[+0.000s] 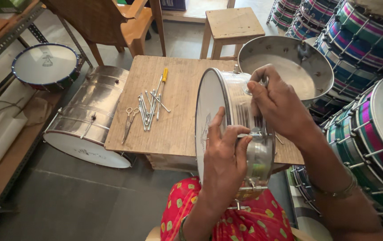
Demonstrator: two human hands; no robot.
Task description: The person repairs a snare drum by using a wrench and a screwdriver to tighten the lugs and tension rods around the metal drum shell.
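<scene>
Two hands, left hand point(225, 163) and right hand point(278, 105), grip drum point(238, 105) on edge, head facing left.

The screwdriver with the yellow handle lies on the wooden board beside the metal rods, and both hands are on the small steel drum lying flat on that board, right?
Not quite. In the head view the small steel drum stands on its edge over the lap, held by the left hand and right hand. The screwdriver does lie on the wooden board beside the metal rods.
</scene>
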